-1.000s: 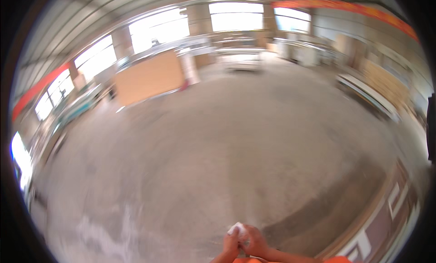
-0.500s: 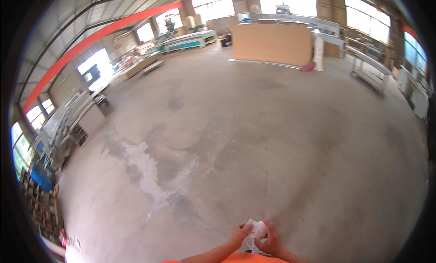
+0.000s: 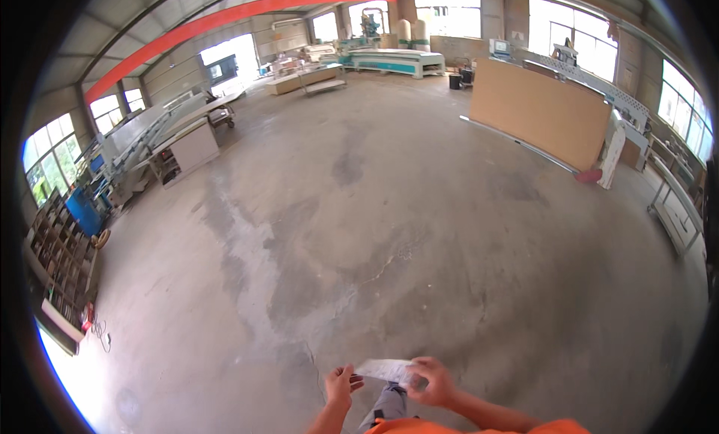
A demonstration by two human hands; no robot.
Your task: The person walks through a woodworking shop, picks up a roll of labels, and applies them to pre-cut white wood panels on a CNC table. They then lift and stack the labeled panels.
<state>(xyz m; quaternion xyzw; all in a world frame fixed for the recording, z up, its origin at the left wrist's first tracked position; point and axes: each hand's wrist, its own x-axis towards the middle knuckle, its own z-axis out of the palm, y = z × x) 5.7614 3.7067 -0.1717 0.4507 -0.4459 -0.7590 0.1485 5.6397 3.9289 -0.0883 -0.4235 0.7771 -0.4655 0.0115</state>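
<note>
A thin white sheet [image 3: 383,370], possibly paper or a plastic packet, stretches between my two hands at the lower middle. Its surface is blurred, so I cannot tell its exact kind. My left hand [image 3: 341,384] pinches the sheet's left end with its fingertips. At the other end, my right hand [image 3: 432,381] grips it between thumb and fingers. Below the sheet, part of a grey trouser leg [image 3: 388,401] and the orange edge of my clothing show.
Bare concrete floor [image 3: 374,232] spreads ahead. A large brown board [image 3: 535,108] stands on edge at the right, near a wheeled rack [image 3: 678,209]. Far back lies a long white-and-teal machine [image 3: 397,61]. Along the left are a pale cabinet [image 3: 196,151] and a wooden pigeonhole shelf [image 3: 64,258].
The view has swung left, so the brown board sits farther right. My hands have moved apart, and the white sheet, compact before, is now drawn out wide between them.
</note>
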